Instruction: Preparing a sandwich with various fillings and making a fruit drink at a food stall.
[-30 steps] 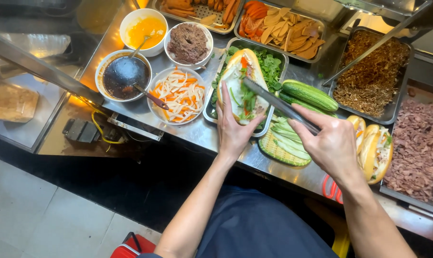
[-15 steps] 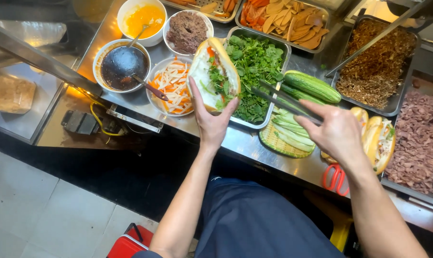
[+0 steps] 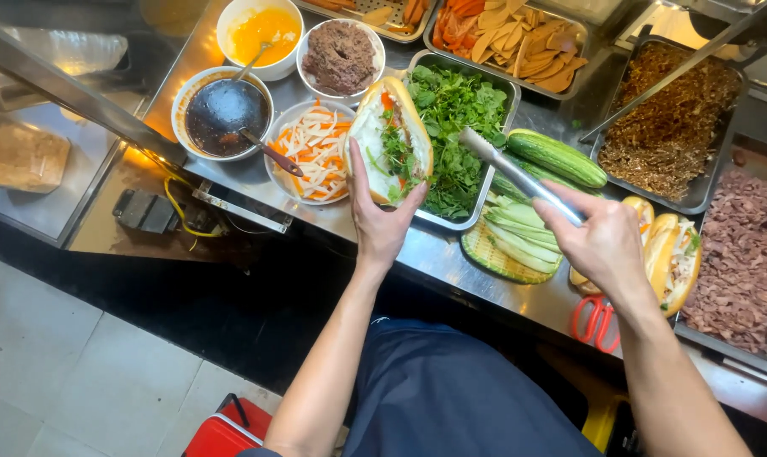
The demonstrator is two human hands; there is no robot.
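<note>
While cradling the split, filled baguette sandwich (image 3: 389,140) in the left hand (image 3: 382,222) above the steel tabletop (image 3: 417,250), pinching shut long metal tongs (image 3: 519,175) in the right hand (image 3: 602,241), tips angled toward the rectangular tray of green herbs (image 3: 464,101) beside that grip, seemingly for picking.

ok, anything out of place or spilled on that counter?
Mostly tidy. One oddity: red-handled scissors lie at the counter's front edge, handles jutting past it, beside the filled sandwiches. The left hand holds the open sandwich upright; the right hand grips tongs. No spills visible.
</note>
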